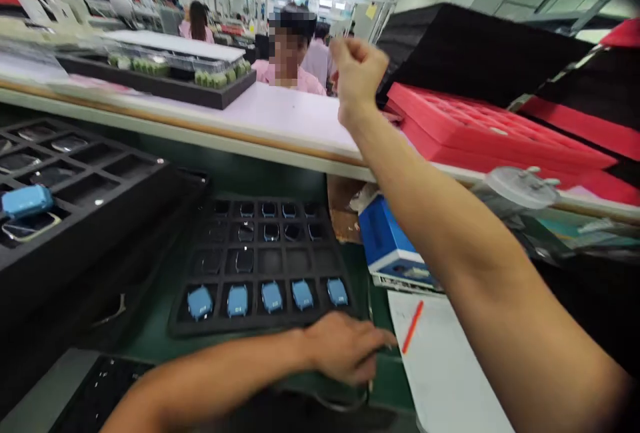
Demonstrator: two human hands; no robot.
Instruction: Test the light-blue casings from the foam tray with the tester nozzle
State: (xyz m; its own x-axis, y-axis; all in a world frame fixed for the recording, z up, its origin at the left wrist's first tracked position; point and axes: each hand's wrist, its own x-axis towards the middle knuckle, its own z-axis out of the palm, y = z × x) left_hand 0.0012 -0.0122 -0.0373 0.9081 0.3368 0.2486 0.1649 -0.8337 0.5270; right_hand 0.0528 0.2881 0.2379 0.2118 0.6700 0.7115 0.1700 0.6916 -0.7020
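Right hand raised above the front edge of the upper shelf, fingers curled in; cannot tell if anything sits in the grip; left hand half open — index finger out, other fingers bent — nothing seen in it, beyond the front right corner of the black tray, fingertip near the left edge of a white sheet bearing a red pen; contact not certain

Handling, my judgement: keep the right forearm off the red foam tray just beside it; lift the left wrist well over the tray's front edge so no blue piece gets dragged; take pieces by their rims

Containers: black tray on the green counter, 4 rows by 5; front row, 5 blue pieces, 1 per compartment; next row back, 2 dark pieces toward its left edge; back 2 rows more dark pieces, some too dim to count; stacked tray at the counter's left: glossy dark watch-like pieces, plus 1 lone blue piece — tilted, over a compartment near the front; dark grey tray on the upper shelf: green items under clear covers
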